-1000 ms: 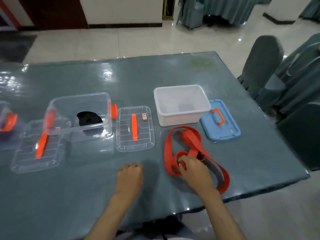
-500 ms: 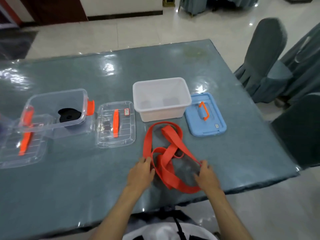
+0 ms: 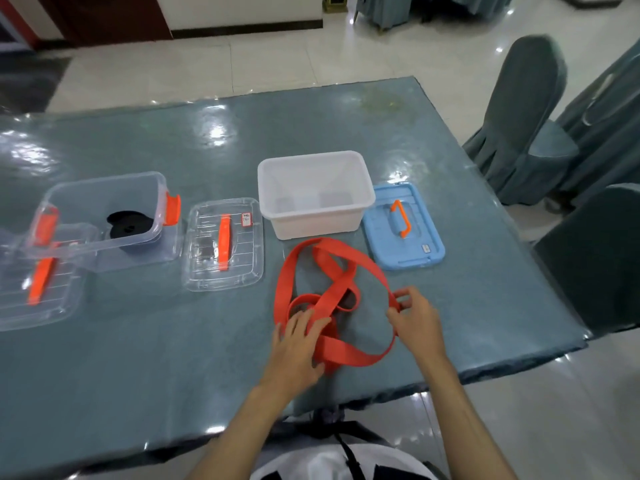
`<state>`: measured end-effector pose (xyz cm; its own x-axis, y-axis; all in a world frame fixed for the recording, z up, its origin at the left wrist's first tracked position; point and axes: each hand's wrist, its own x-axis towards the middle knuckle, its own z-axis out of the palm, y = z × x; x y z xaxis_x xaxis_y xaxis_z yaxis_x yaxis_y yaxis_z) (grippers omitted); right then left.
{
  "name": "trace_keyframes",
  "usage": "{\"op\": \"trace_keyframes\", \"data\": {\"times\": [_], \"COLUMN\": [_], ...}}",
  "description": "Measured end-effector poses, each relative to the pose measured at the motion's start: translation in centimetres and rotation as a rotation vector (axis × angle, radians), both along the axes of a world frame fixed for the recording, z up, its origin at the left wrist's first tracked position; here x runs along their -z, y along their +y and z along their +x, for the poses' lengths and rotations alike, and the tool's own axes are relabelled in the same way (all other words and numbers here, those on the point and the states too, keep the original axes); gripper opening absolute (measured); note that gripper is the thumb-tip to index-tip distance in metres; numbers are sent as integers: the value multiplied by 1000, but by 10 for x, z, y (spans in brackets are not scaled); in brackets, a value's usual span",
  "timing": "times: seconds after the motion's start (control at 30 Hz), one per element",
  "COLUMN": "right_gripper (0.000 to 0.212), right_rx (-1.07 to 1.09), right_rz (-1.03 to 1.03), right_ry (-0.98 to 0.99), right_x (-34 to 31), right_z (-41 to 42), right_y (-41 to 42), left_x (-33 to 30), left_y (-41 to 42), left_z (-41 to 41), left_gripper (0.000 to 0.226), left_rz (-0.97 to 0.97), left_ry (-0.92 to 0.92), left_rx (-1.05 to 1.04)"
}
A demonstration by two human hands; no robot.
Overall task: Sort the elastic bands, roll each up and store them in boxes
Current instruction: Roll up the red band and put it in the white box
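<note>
Tiled flooring and draped chairs [image 3: 519,123] frame a teal-covered table [image 3: 346,126] where a person sorts elastic bands. Both hands work a tangled red elastic band [image 3: 332,289] lying loose on the cloth. The left hand [image 3: 298,344] rests on its near loops with fingers spread fairly straight, while the right hand [image 3: 415,320] pinches the band's right-hand run between thumb and fingers. Just beyond the hands stands an open white box [image 3: 315,195] holding nothing visible, its blue lid [image 3: 403,226] lying flat beyond the right hand. Well out to the left of the left hand, a clear box [image 3: 104,216] already holds a rolled black band [image 3: 130,225]; a clear lid [image 3: 225,244] lies between that box and the white one, and another clear lid [image 3: 38,289] sits farther left. By appearances one band is stored, while the red one remains to be untangled, rolled and boxed, and the lids are still off.
</note>
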<state>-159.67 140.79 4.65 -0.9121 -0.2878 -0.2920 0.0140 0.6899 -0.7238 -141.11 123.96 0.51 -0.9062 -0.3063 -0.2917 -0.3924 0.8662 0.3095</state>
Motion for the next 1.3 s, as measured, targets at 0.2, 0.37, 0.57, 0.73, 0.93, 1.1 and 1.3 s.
{"op": "trace_keyframes", "data": {"times": [0.2,0.37,0.57,0.73,0.93,1.1,1.3], "right_gripper": [28,12,16,31,32,41,21], "right_rx": [-3,-25,-142,-458,-631,-604,-296], "right_rz": [-303,-387,-408,-416,-512,-619,-554], "right_ry": [-103,19,249,431,445,340,-42], "right_x": [-51,-83,-119,-144,-158,-156,-148], "right_z": [-12,-20,-24,-19,-21,-29,-30], "right_y": [-27,-40,-59,-81,-100,-103,-108], "left_x": [-7,-35,-86,-127,-143,-148,-142], "left_y": [1,-31,-46,-44,-46,-56,-49], "left_z": [-20,-29,-45,-71,-92,-98,-104], "left_gripper": [43,39,78,123,84,52,54], "left_rz": [95,437,509,508,692,532,105], "left_ry": [284,594,788,785,845,925,986], "left_rx": [-51,-268,-277,-215,-286,-328,-246]}}
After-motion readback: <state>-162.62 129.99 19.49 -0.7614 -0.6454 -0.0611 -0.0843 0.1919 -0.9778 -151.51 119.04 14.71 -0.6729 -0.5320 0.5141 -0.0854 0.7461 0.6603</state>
